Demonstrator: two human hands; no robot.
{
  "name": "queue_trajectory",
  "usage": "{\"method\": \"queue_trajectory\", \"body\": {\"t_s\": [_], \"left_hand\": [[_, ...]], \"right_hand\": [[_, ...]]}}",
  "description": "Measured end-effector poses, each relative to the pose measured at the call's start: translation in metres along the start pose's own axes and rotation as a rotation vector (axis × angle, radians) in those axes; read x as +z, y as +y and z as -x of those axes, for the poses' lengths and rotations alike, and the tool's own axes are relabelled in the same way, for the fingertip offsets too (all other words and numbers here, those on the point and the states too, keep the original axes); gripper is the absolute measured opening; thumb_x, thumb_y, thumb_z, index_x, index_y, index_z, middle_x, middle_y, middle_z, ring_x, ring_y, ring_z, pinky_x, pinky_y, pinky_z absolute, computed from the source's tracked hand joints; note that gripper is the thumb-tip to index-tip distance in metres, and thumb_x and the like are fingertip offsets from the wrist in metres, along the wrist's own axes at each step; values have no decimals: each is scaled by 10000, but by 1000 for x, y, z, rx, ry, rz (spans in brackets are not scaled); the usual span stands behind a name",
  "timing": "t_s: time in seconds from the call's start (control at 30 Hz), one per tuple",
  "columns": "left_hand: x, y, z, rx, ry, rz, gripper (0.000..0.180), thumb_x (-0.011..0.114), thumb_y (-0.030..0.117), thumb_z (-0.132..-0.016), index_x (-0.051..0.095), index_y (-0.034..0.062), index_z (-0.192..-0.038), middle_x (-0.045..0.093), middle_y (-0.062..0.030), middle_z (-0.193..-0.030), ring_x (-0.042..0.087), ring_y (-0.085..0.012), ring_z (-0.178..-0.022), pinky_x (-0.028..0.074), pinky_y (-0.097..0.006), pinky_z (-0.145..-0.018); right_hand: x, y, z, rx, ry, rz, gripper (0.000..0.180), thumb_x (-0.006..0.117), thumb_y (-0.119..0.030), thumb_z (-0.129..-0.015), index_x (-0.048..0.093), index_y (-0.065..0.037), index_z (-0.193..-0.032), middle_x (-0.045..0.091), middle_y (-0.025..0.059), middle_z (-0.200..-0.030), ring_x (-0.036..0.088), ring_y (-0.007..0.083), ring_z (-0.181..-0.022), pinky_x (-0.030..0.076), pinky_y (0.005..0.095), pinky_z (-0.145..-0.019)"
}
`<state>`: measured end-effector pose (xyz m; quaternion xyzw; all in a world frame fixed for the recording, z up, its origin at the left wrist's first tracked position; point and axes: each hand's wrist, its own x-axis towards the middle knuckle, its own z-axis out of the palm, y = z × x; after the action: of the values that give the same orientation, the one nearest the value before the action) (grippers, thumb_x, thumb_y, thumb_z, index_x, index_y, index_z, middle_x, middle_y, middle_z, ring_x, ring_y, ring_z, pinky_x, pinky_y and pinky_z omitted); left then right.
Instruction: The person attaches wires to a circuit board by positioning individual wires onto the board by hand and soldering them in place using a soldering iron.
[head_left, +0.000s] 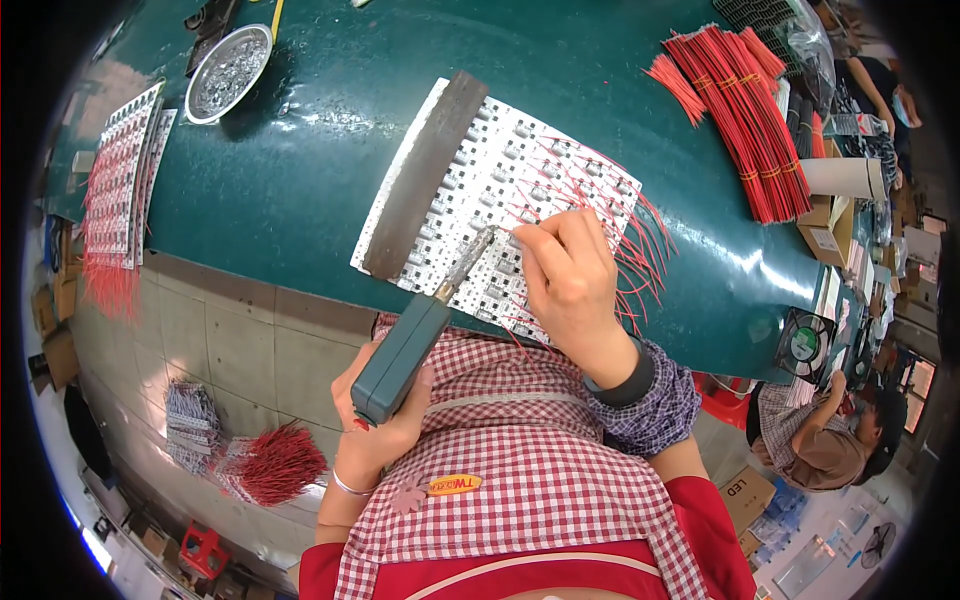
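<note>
My left hand (375,415) is wrapped round the handle of a dark green soldering gun (403,358). Its metal tip rests on or just over a white circuit board panel (465,215), close to my right fingertips. My right hand (575,280) is closed in a pinch over the panel, on what looks like a thin red wire; the fingers mostly hide it. Rows of small components cover the panel, and several red wires (640,235) trail from its right side. Across its left part lies a long dark bar (428,175).
On the green table (280,200), a bowl of silvery bits (230,75) stands far left, with wired panels (122,190) at the left edge. Red wire bundles (740,125) lie far right. A small fan (805,342) and a seated person (835,430) are at the right.
</note>
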<state>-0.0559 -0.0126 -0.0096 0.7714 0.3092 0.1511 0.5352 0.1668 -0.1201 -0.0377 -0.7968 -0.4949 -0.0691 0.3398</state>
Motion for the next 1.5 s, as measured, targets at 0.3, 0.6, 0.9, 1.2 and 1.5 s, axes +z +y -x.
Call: {"method": "queue_trajectory", "body": {"t_s": [0.3, 0.6, 0.9, 1.2, 1.5], "left_hand": [[3, -15, 9, 18, 51, 27, 213, 743, -27, -782, 686, -41, -987, 650, -100, -830, 620, -155, -652, 492, -272, -589], [0, -15, 9, 135, 127, -8, 245, 774, 10, -778, 696, -27, -1008, 678, -129, -873, 657, -215, -667, 513, -298, -595], [0, -21, 10, 110, 116, 14, 231, 773, 6, -782, 703, -42, -997, 691, -141, -888, 671, -203, -690, 519, -298, -608], [1, -13, 7, 59, 42, -16, 261, 742, -40, -778, 698, -65, -1033, 711, -163, -970, 710, -211, -771, 549, -284, -688], [2, -8, 4, 14, 18, 26, 248, 735, -45, -781, 684, -69, -1023, 703, -135, -941, 685, -187, -737, 535, -279, -667]], "right_hand": [[-3, -3, -3, 13, -40, 13, 182, 685, 39, -750, 662, -10, -925, 525, 86, -838, 546, 269, -810, 469, 382, -669], [-7, -2, -4, 53, -76, 2, 209, 712, 70, -755, 695, -19, -944, 573, 100, -838, 576, 279, -799, 480, 381, -672], [-70, 26, -43, 80, -42, -13, 119, 708, 23, -805, 689, -12, -918, 650, 127, -883, 623, 314, -833, 505, 396, -713], [-15, 3, -13, -115, -175, 55, 224, 711, 27, -748, 697, -43, -960, 626, 68, -859, 603, 255, -765, 490, 372, -652], [-14, 1, -10, -118, -191, 110, 259, 692, 29, -740, 706, -55, -984, 611, 50, -886, 589, 238, -802, 481, 367, -676]]}}
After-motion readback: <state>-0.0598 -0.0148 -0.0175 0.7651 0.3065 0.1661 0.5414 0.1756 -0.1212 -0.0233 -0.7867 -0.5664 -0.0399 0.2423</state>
